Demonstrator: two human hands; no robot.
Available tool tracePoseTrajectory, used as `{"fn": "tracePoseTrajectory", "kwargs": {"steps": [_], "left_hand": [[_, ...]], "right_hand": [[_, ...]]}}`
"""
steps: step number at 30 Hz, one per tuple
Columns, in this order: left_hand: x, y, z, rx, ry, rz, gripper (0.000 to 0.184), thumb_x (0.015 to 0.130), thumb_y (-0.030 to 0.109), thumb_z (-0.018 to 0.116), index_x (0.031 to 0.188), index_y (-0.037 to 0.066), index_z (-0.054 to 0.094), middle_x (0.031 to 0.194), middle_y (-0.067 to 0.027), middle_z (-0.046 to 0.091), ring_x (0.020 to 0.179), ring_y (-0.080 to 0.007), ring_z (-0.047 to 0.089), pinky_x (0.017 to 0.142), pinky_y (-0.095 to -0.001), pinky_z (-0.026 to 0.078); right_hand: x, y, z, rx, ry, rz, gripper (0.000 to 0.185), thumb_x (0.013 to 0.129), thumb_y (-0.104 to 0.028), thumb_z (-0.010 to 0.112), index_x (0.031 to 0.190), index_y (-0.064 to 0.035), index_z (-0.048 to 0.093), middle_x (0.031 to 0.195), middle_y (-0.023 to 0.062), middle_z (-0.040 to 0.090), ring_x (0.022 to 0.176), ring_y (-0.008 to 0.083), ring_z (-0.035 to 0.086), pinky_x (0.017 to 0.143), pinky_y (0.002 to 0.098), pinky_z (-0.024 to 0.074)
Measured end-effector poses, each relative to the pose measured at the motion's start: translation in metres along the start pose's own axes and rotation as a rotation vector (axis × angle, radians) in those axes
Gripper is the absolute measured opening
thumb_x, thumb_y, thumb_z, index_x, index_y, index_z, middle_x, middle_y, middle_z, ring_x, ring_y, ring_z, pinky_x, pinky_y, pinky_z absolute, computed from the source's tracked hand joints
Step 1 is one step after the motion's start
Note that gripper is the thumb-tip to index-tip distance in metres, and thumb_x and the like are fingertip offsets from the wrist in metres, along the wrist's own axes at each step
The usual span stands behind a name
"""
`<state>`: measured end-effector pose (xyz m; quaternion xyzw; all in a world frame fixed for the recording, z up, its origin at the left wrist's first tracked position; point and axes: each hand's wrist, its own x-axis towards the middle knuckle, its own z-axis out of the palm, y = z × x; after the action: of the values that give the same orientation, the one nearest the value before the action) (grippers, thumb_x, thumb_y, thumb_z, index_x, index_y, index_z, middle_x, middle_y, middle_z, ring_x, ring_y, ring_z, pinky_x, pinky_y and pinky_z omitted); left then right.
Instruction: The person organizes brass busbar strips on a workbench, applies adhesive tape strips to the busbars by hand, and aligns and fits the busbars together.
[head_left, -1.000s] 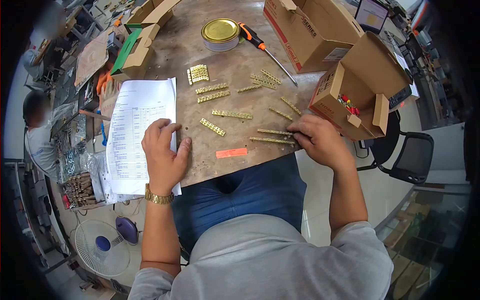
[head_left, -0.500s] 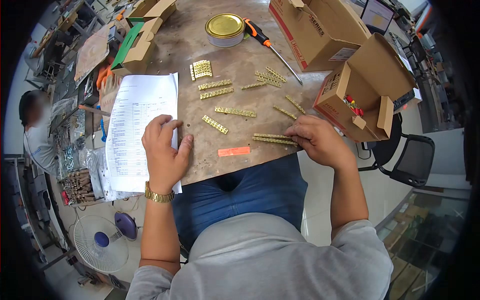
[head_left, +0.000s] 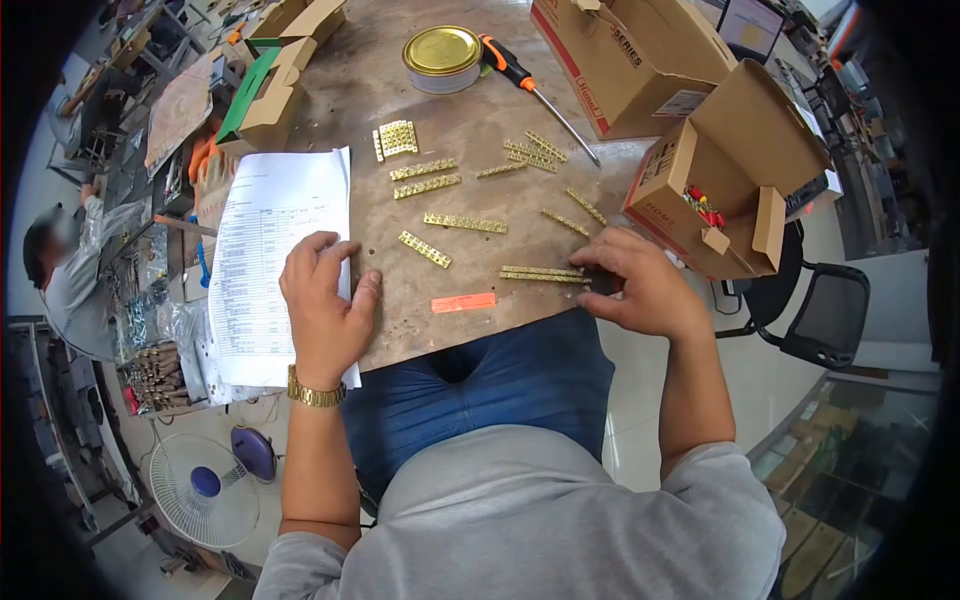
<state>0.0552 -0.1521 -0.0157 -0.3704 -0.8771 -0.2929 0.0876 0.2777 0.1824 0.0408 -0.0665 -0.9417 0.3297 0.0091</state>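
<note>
My left hand [head_left: 325, 305] lies with spread fingers over the right edge of a printed sheet [head_left: 262, 270] and the table; it holds nothing. At the table's front right, my right hand [head_left: 640, 285] has thumb and fingers parted around the right ends of two brass strips [head_left: 542, 274], which lie side by side. Two thinner-looking strips [head_left: 586, 206] are just beyond its fingers. More brass strips [head_left: 465, 222] lie singly and in pairs mid-table, with a grouped block [head_left: 396, 140] behind them. An orange label [head_left: 463, 302] is near the front edge.
A round tin [head_left: 442, 55] and a screwdriver [head_left: 540, 95] are at the back. Open cardboard boxes [head_left: 700, 200] stand on the right, one holding red and yellow parts. A green-edged box [head_left: 262, 105] is at back left. Another person [head_left: 70, 275] is at far left.
The two strips near my right hand, apart a second ago, now lie together. My right thumb has moved away from the fingers. The person at far left has shifted.
</note>
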Motion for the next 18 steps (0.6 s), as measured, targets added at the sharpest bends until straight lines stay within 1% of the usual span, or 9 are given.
{"fn": "tracePoseTrajectory", "kwargs": {"steps": [3,6,9,15,18], "left_hand": [[0.0,0.0,0.0,-0.004,-0.005,0.0,0.04,0.089,0.018,0.085,0.125,0.004,0.076,0.139,-0.0184,0.066,0.133,-0.0396,0.06,0.115,-0.0509,0.043],[0.0,0.0,-0.001,0.005,-0.006,0.001,0.04,0.089,0.019,0.085,0.125,0.003,0.076,0.139,-0.0185,0.066,0.133,-0.0397,0.06,0.115,-0.0509,0.043],[0.0,0.0,-0.001,0.003,0.001,0.006,0.04,0.089,0.019,0.085,0.125,0.003,0.076,0.139,-0.0185,0.066,0.132,-0.04,0.06,0.115,-0.0511,0.043],[0.0,0.0,-0.001,-0.007,0.0,0.003,0.039,0.089,0.019,0.085,0.124,0.004,0.076,0.139,-0.0185,0.066,0.133,-0.0401,0.059,0.115,-0.0512,0.042],[0.0,0.0,-0.001,-0.003,-0.003,0.006,0.039,0.089,0.019,0.085,0.124,0.004,0.076,0.139,-0.0185,0.066,0.133,-0.0401,0.059,0.115,-0.051,0.042]], "right_hand": [[0.0,0.003,0.01,-0.079,0.062,-0.077,0.033,0.086,-0.017,0.088,0.116,-0.006,0.08,0.104,0.0116,0.07,0.103,0.033,0.069,0.088,0.0454,0.0586],[0.001,0.005,0.017,-0.081,0.103,-0.093,0.029,0.086,-0.01,0.087,0.114,-0.0035,0.08,0.103,0.0112,0.071,0.099,0.0322,0.069,0.085,0.0438,0.0577],[0.001,0.007,0.019,-0.095,0.095,-0.073,0.026,0.088,-0.016,0.085,0.113,-0.0071,0.081,0.101,0.0105,0.07,0.102,0.0331,0.069,0.088,0.0458,0.0588],[0.002,0.008,0.021,-0.102,0.108,-0.098,0.025,0.089,-0.016,0.085,0.112,-0.0069,0.081,0.1,0.0105,0.07,0.101,0.033,0.069,0.088,0.0456,0.0588],[0.001,0.001,0.015,-0.094,0.09,-0.092,0.025,0.09,-0.014,0.085,0.113,-0.0059,0.081,0.1,0.0113,0.071,0.098,0.0334,0.07,0.084,0.0441,0.0593]]}}
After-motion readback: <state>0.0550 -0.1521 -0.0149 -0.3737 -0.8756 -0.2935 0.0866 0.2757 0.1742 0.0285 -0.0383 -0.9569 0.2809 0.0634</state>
